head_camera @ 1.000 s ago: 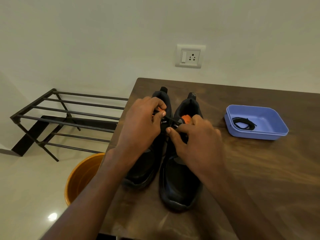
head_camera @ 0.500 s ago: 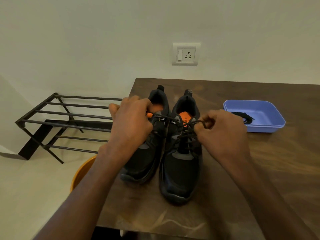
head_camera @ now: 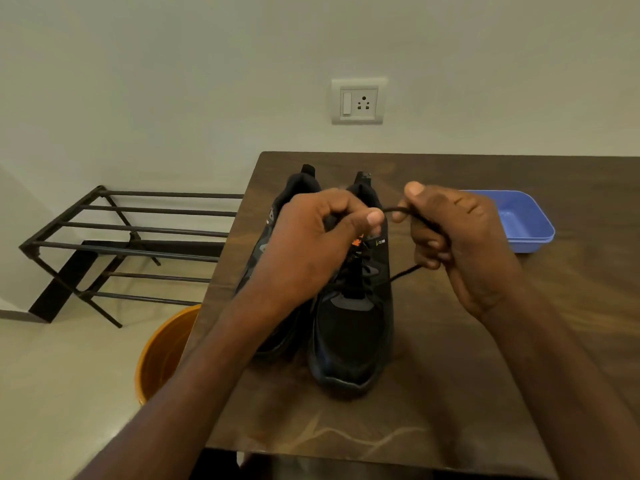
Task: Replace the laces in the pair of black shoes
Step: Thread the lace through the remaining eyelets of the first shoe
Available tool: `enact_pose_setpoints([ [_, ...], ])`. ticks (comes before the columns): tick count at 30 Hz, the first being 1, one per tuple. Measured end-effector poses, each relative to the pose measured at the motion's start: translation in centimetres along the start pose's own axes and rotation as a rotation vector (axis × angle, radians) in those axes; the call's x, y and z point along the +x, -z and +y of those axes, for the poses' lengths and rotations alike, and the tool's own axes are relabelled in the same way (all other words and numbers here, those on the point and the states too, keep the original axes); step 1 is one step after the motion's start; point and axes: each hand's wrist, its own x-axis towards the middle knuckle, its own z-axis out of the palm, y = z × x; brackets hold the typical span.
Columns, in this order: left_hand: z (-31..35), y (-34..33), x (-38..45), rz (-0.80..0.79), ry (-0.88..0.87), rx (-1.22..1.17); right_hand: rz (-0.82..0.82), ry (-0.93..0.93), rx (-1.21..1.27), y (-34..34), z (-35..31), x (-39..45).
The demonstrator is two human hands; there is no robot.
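Pale, bare wall fills the upper half of the view, with a white switch-and-socket plate [head_camera: 357, 101] mounted above the far edge of a dark wooden desk [head_camera: 467, 358]. On that desk stand two black shoes side by side, toes toward the person: the right shoe [head_camera: 351, 337] is mostly in view, with orange showing at its tongue, while the left shoe [head_camera: 266, 237] is largely hidden behind the left forearm. Both hands are raised over the opening of the right shoe. The left hand [head_camera: 311, 244] is curled, thumb pressed against forefinger, pinching one end of a black lace [head_camera: 398, 210] that arcs across the gap to the right hand [head_camera: 460, 240]. The right hand's fingers are curled round the lace too, thumb raised above them, and another stretch of the same lace runs down from under that hand toward the eyelets of the right shoe. Behind the right hand, toward the far right of the desk, sits a blue plastic tray [head_camera: 526, 223]; the hand covers part of it. Beside the desk's left edge, on the pale floor, stands an orange bucket [head_camera: 162, 351], partly tucked under the desk, and farther left a black metal shoe rack [head_camera: 114, 237] stands against the wall.
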Motion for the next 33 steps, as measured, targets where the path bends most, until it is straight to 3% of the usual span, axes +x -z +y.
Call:
enact_pose_setpoints([
  [3,-1.1,1.2,-0.2,0.005,0.111,0.454,0.196,-0.011,0.073,1.1,1.1,0.6],
  [5,-1.5,1.7,-0.3,-0.010,0.139,0.641,0.230,0.006,0.092,1.3,1.6,0.7],
  [7,-1.3,1.4,-0.5,0.038,0.032,0.583,0.154,0.032,0.012,0.6,1.6,0.7],
  [9,-0.4,0.6,-0.3,0.075,-0.059,0.341,0.020,0.070,-0.045,-0.8,1.5,0.5],
  [12,0.5,0.0,-0.4,-0.026,-0.010,0.056,-0.050,0.106,-0.081,-1.9,1.6,0.4],
  [15,-0.2,0.9,-0.5,0.005,0.030,0.163,0.041,0.054,-0.068,-1.0,2.2,0.8],
  [19,-1.2,1.5,-0.4,0.019,0.122,0.645,0.239,0.012,-0.166,0.3,3.2,1.2],
  [21,-1.1,1.1,-0.3,0.030,0.052,0.597,0.192,0.042,-0.238,0.1,3.2,1.3],
  [24,-0.6,0.2,-0.4,0.053,0.018,0.280,-0.040,0.113,-0.291,-1.0,2.7,1.1],
  [26,-0.9,-0.1,-0.4,0.056,0.018,0.226,-0.079,0.132,-0.274,-1.7,2.7,1.0],
  [30,-1.7,-0.3,-0.3,0.068,0.052,0.270,0.046,0.114,-0.255,-2.4,3.2,0.9],
  [33,-2.0,-0.3,-0.3,0.120,0.045,0.351,0.239,0.030,-0.131,-2.4,3.7,1.1],
])
